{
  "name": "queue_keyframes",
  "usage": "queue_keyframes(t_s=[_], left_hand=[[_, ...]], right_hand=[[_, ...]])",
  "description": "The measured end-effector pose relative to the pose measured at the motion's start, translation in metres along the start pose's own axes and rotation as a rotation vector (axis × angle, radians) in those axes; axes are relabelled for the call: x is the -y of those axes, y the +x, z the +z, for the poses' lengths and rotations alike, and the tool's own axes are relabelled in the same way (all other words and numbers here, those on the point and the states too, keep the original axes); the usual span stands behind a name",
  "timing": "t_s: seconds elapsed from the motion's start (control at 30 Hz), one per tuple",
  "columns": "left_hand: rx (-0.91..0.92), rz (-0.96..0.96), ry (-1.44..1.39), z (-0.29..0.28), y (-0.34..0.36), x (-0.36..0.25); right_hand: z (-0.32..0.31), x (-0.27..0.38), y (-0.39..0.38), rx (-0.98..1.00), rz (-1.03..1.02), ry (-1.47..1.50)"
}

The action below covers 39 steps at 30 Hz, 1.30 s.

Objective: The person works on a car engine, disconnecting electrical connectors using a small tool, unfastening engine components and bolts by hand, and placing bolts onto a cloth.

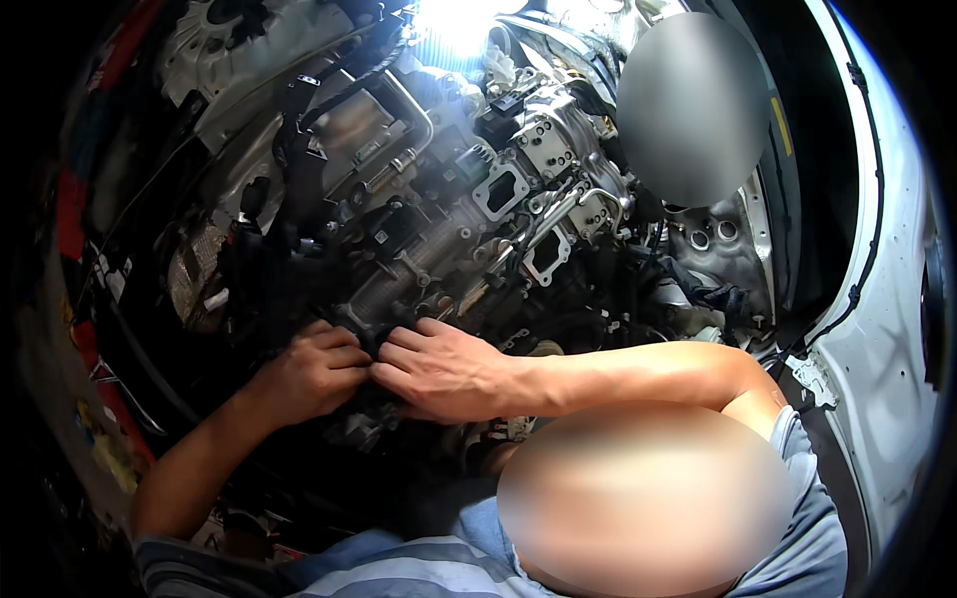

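My left hand [314, 374] and my right hand [436, 369] are close together at the lower middle of the engine [414, 254], both with fingers curled over dark parts at its near end. What they grip is hidden behind the fingers and in shadow. Just beyond them runs a grey ribbed metal housing [394, 274]. Farther up and right are two openings with pale rimmed flanges [498, 189], beside bent metal pipes [583, 199]. A dark connector-like part [364, 429] shows below my fingers.
A white car body edge [892, 359] with a black cable curves down the right side. A bright work light [449, 30] shines at the top. Hoses, brackets and a foil-covered part [194, 284] fill the left of the bay. Red parts [75, 209] line the far left.
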<state>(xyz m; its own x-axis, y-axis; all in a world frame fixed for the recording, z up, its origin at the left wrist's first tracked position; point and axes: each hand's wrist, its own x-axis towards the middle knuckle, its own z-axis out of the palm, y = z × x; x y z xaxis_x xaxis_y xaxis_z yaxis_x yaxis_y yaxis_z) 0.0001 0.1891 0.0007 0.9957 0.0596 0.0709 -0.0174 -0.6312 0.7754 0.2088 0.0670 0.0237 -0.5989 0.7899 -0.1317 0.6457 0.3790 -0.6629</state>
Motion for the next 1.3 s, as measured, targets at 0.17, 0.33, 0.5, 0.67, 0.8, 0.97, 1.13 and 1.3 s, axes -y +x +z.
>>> queue_keyframes(t_s=[0.17, 0.33, 0.5, 0.67, 0.8, 0.97, 1.13, 1.3], left_hand=[[-0.009, -0.025, -0.017, 0.001, -0.004, 0.000], [0.072, -0.062, 0.014, -0.002, -0.007, -0.002], [0.118, -0.071, -0.028, 0.001, -0.004, 0.005], [-0.050, -0.038, -0.060, 0.009, -0.003, 0.004], [-0.006, -0.067, 0.037, 0.004, -0.003, -0.004], [0.053, -0.072, -0.015, 0.008, -0.007, 0.000], [-0.041, -0.109, -0.088, 0.011, -0.013, 0.001], [-0.023, -0.093, -0.028, 0.001, -0.007, -0.007]], right_hand=[[-0.001, -0.001, -0.001, -0.044, -0.018, 0.027], [-0.018, -0.013, -0.002, 0.013, -0.116, 0.080], [-0.024, -0.005, -0.002, 0.008, -0.044, -0.158], [-0.021, -0.005, -0.002, 0.061, -0.024, -0.122], [-0.020, -0.009, -0.005, 0.046, -0.072, -0.095], [-0.021, -0.007, -0.002, 0.055, -0.033, -0.083], [-0.021, -0.005, 0.000, 0.033, -0.038, -0.115], [-0.020, -0.005, -0.002, 0.023, -0.037, -0.113]])
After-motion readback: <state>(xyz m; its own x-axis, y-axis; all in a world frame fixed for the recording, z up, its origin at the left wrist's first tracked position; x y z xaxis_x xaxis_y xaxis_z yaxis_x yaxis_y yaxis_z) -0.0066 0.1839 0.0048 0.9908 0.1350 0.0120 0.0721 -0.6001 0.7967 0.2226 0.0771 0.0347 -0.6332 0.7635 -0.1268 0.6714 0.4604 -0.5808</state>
